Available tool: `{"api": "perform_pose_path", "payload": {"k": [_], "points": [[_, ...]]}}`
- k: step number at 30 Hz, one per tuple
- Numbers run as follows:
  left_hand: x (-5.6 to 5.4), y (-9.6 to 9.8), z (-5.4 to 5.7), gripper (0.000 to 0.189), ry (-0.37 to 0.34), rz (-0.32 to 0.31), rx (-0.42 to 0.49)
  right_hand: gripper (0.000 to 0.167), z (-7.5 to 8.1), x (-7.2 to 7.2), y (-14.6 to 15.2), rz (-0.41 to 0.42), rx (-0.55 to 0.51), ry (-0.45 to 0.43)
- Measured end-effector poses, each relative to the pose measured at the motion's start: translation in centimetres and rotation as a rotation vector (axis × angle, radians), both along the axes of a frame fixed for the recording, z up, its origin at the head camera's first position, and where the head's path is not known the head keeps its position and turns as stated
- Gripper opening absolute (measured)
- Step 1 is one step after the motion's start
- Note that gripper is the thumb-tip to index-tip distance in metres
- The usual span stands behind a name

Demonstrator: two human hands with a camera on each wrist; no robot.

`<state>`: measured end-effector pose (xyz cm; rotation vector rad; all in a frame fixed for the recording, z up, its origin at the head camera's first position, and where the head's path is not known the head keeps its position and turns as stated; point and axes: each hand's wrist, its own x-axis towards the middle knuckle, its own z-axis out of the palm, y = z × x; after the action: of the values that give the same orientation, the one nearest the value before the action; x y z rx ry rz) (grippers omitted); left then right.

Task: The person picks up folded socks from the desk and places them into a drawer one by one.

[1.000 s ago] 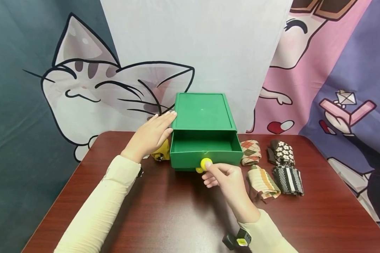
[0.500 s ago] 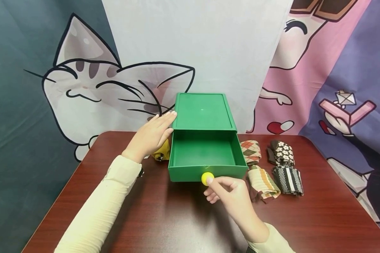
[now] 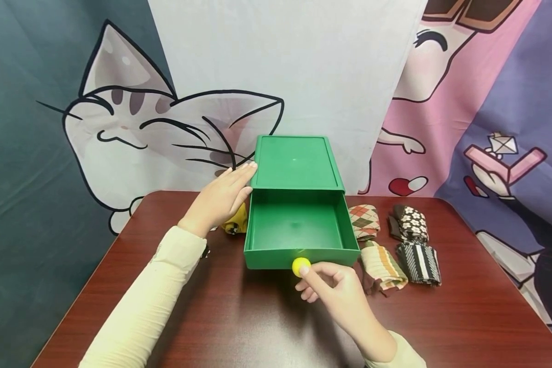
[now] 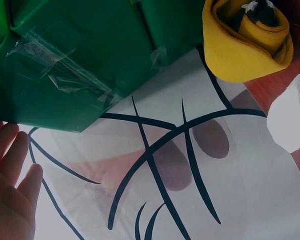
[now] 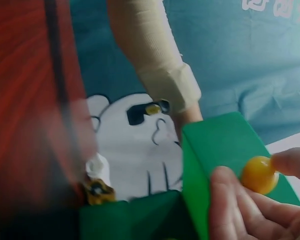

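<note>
A green drawer box (image 3: 296,162) stands at the back of the table with its drawer (image 3: 294,225) pulled far out. Nothing lies on the visible drawer floor. My right hand (image 3: 345,296) pinches the round yellow knob (image 3: 301,266) on the drawer front between thumb and finger; the right wrist view also shows the knob (image 5: 260,175) held there. My left hand (image 3: 218,199), its fingers straight, rests against the upper left edge of the box. In the left wrist view, that hand's fingertips (image 4: 32,175) are beside the box's green wall (image 4: 90,65).
Folded sock-like bundles lie right of the box: argyle (image 3: 364,222), cream-and-orange striped (image 3: 383,266), floral (image 3: 410,223), and black-and-white (image 3: 418,262). Left of it sit a yellow roll (image 4: 247,55) and a white roll (image 4: 290,112). A cartoon-printed cloth (image 3: 303,61) hangs behind the table.
My right hand has drawn the drawer out toward me by its knob, exposing more of its floor. The last half second shows only a small further pull. My left hand has stayed in place.
</note>
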<state>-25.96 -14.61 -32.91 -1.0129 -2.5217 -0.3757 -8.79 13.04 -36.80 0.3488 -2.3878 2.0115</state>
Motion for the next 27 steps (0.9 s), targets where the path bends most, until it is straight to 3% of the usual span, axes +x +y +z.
{"api": "perform_pose_path", "payload": {"k": [5, 10, 13, 17, 23, 27], "points": [[0.0, 0.1, -0.1, 0.053, -0.02, -0.007, 0.012, 0.018, 1.0, 0.3, 1.1, 0.005, 0.102, 0.03], [0.0, 0.1, -0.2, 0.054, -0.024, -0.01, 0.025, 0.011, 2.2, 0.5, 3.0, 0.038, 0.114, 0.195], [-0.1, 0.1, -0.3, 0.053, -0.017, -0.014, 0.03, 0.016, 2.9, 0.3, 4.5, 0.087, 0.115, 0.321], [-0.2, 0.1, -0.4, 0.053, -0.009, -0.02, 0.036, 0.024, 4.0, -0.1, 6.5, 0.087, 0.135, 0.406], [-0.2, 0.2, -0.5, 0.053, -0.008, -0.018, 0.036, 0.018, 5.0, -2.0, 9.5, 0.04, 0.061, 0.404], [-0.1, 0.2, -0.5, 0.054, -0.016, -0.005, 0.029, 0.014, 4.6, -4.4, 11.5, -0.045, 0.094, 0.32]]}}
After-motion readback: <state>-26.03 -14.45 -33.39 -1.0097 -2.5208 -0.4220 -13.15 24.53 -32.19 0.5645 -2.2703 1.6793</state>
